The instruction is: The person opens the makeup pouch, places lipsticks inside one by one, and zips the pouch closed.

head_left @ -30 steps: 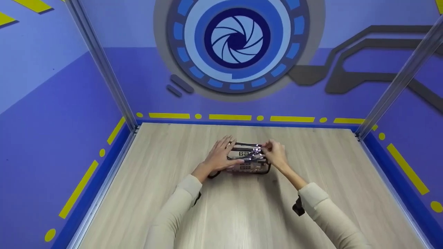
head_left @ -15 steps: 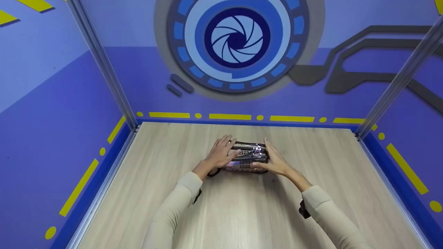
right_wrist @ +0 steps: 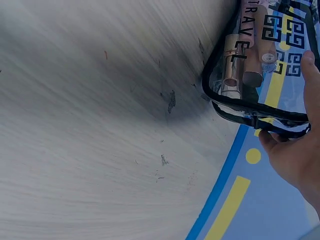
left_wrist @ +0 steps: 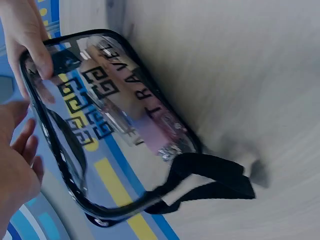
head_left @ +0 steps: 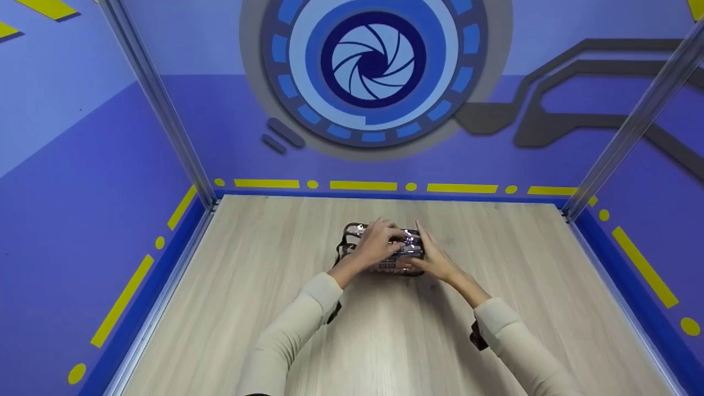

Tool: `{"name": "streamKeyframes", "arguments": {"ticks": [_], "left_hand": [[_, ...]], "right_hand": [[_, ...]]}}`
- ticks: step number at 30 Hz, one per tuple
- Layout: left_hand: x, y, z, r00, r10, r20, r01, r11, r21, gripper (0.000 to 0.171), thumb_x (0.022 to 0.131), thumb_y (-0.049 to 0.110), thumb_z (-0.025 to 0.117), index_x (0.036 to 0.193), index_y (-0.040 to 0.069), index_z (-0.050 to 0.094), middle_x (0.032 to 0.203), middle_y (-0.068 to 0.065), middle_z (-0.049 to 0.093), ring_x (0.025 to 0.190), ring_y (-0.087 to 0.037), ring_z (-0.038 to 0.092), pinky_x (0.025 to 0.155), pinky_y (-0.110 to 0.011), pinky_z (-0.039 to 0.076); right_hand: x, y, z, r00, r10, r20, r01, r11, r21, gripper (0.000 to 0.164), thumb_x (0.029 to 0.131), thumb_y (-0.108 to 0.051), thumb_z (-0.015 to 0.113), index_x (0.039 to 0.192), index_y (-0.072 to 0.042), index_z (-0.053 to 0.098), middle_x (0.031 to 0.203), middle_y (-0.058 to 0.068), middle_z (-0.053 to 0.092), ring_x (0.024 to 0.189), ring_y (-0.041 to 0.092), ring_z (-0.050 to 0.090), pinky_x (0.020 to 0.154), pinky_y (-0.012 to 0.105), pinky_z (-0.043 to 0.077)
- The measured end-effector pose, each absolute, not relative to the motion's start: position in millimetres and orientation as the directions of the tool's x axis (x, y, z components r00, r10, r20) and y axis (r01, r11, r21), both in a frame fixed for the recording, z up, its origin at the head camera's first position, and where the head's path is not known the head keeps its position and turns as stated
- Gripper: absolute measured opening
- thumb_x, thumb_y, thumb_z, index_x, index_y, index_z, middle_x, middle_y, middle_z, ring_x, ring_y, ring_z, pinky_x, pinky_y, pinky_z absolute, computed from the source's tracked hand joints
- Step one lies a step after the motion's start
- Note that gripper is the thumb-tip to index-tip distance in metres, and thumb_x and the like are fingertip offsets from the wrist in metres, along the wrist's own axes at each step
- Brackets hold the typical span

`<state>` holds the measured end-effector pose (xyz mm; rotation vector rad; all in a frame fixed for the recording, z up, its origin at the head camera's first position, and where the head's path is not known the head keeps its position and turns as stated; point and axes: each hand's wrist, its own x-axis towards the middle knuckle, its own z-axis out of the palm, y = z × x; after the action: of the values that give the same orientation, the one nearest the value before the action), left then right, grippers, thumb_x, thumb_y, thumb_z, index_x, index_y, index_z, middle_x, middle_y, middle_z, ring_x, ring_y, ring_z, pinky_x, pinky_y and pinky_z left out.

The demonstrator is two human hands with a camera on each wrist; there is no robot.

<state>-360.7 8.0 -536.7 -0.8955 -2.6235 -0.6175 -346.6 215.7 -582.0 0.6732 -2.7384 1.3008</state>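
A clear toiletry bag (head_left: 388,267) with black trim stands on the table, marked TRAVEL and with a dark square pattern. Through its wall show a pink tube (left_wrist: 147,132) and several cosmetic containers (right_wrist: 251,75). My right hand (head_left: 434,258) grips the bag's right end, thumb on the near side and fingers behind. Over the top reaches my left hand (head_left: 377,242), its thumb and fingertips bent right by the zipper edge near the right end; I cannot tell if they pinch the pull. A black strap loop (left_wrist: 215,175) hangs from the other end.
The wooden table (head_left: 264,308) ends at a blue panel wall (head_left: 220,126) behind the bag. Metal posts (head_left: 165,110) rise at both back corners, and side panels flank the table.
My right hand has left the zipper area and now grips the bag's right end. The left hand has moved from the bag's left end rightward over its top.
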Motion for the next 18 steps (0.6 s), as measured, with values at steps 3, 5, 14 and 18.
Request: {"name": "streamKeyframes", "arguments": {"ticks": [3,5,14,18], "left_hand": [[-360.3,11.6,-535.1,-0.756,0.545,0.363,0.642,0.727,0.245,0.024,0.094,0.024,0.075,0.117,0.023,0.079,0.111,-0.003,0.075,0.106,-0.021,0.065,0.092,-0.035,0.052],[-360.5,12.9,-534.7,-0.747,0.561,0.357,0.648,0.736,0.199,0.023,0.095,0.024,0.074,0.117,0.024,0.079,0.112,-0.002,0.075,0.106,-0.020,0.066,0.092,-0.033,0.052],[-362.8,15.7,-537.5,-0.650,0.634,0.419,0.695,0.719,-0.010,0.015,0.096,0.026,0.072,0.106,0.020,0.081,0.106,0.001,0.076,0.099,-0.017,0.068,0.085,-0.030,0.055],[-363.4,15.2,-540.2,-0.572,0.660,0.487,0.698,0.704,-0.134,0.012,0.095,0.022,0.071,0.094,0.015,0.081,0.093,0.001,0.077,0.086,-0.017,0.070,0.078,-0.029,0.056]], "right_hand": [[-346.5,214.4,-583.2,-0.906,-0.358,0.226,-0.400,0.548,-0.735,0.097,0.090,-0.001,0.073,0.162,0.004,0.009,0.162,0.036,0.023,0.142,0.052,0.040,0.120,0.062,0.032],[-346.2,214.0,-583.3,-0.905,-0.355,0.236,-0.405,0.548,-0.732,0.096,0.090,-0.002,0.073,0.162,0.004,0.010,0.161,0.036,0.025,0.142,0.052,0.040,0.120,0.062,0.031],[-343.8,213.3,-583.8,-0.895,-0.337,0.292,-0.439,0.551,-0.710,0.093,0.088,-0.002,0.073,0.161,0.006,0.016,0.156,0.037,0.033,0.137,0.052,0.045,0.115,0.064,0.036],[-344.9,213.5,-585.5,-0.891,-0.340,0.301,-0.450,0.574,-0.684,0.093,0.086,-0.001,0.073,0.159,0.008,0.017,0.155,0.038,0.034,0.139,0.053,0.043,0.115,0.064,0.035]]}}
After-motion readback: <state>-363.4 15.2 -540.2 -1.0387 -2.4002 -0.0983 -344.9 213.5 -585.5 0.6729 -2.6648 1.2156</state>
